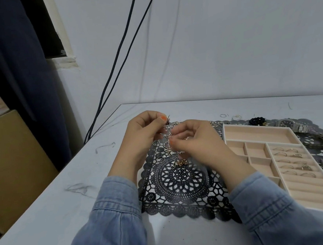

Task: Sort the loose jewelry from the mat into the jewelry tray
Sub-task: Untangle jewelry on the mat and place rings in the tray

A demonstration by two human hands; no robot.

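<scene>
Head view: the step looks like untangling a chain cluster (169, 153), which is lifted off the mat (180, 188) with its tail trailing on it. Left grip (144, 137) pinches the top end and right grip (194, 141) pinches the lower links, fingers curled tight. Next: free one piece and carry it right to the jewelry tray (257, 133), where rings (291, 158) are already slotted.

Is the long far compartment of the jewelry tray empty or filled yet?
Empty: the long far compartment shows only bare beige lining. The rings lie in the ribbed section of the jewelry tray.
</scene>
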